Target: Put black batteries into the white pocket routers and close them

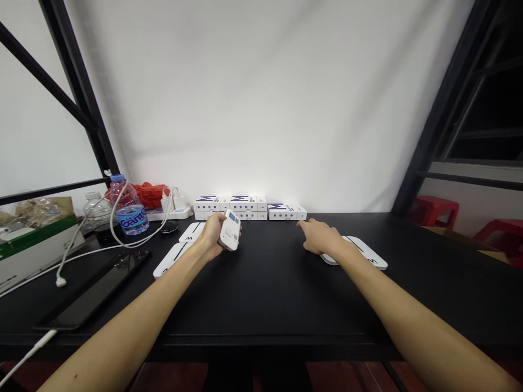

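Observation:
My left hand [212, 237] is closed around a small white box [230, 231] with a blue label, held just above the black table [261, 294]. My right hand [318, 237] lies on the table with its fingers stretched forward, empty, its heel over a flat white pad [368, 253]. Two more flat white pads [174, 256] lie under and left of my left wrist. A row of white boxes with blue lettering [249, 207] stands against the white wall, just beyond both hands.
At the left lie a black tablet [96, 288] with a white cable [73, 256], a water bottle [131, 209], an empty jar, a white power strip [174, 209] and a red bag. A cardboard box stands far left. Red stools [433, 209] stand beyond the table's right side.

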A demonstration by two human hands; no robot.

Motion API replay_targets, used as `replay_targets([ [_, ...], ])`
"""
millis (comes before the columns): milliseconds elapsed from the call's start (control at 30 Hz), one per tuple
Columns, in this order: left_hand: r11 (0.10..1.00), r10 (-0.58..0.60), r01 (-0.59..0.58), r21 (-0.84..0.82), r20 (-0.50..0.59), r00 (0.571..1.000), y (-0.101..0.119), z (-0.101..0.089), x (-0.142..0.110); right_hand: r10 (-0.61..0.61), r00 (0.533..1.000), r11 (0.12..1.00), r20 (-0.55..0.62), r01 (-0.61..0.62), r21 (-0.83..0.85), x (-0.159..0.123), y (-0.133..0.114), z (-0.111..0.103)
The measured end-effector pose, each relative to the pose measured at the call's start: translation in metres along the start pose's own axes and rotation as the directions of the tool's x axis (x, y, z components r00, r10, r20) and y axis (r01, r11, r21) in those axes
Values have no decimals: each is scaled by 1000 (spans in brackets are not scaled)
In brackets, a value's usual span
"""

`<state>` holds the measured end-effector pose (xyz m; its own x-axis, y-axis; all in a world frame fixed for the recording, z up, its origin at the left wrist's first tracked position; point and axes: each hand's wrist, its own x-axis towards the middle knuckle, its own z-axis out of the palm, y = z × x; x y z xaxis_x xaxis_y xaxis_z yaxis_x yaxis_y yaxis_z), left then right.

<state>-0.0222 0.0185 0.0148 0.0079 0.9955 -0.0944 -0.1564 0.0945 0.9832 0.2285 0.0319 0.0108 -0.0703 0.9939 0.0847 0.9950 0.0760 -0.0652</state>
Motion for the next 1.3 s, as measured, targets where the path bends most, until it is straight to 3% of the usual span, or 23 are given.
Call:
replay_targets([
  [67,991,-40,45,-127,44,998,-1,3,-2,-54,997,999,-57,54,5,-4,-10,2],
  [133,983,-57,72,-171,90,994,-5,5,-3,-211,967,972,-142,223,73,-10,-25,5],
  [167,982,-59,79,-174,116,991,-7,7,-4,-352,907,906,-230,392,159,-14,-33,7],
  [233,982,-51,82,-169,181,982,-12,10,-6,-573,726,670,-379,682,292,-21,-48,11],
  [300,988,-23,59,-146,241,970,-16,14,-10,-668,592,493,-450,806,328,-26,-60,16],
  [367,994,6,24,-103,279,960,-18,18,-15,-705,529,417,-472,848,327,-28,-65,21],
  [700,991,81,-105,84,254,964,-21,26,-23,-772,388,395,-503,913,97,-24,-61,28],
  [1100,974,169,-203,96,279,945,-25,29,-20,-838,257,401,-482,888,-224,-29,-63,13],
  [1200,989,97,-124,79,284,954,-23,26,-18,-848,198,371,-492,885,-282,-28,-60,13],
  [1267,999,16,-27,34,281,960,-21,22,-16,-843,214,382,-494,884,-269,-27,-56,14],
  [1300,1000,-14,13,5,277,961,-21,20,-16,-832,246,400,-497,887,-231,-26,-54,13],
])
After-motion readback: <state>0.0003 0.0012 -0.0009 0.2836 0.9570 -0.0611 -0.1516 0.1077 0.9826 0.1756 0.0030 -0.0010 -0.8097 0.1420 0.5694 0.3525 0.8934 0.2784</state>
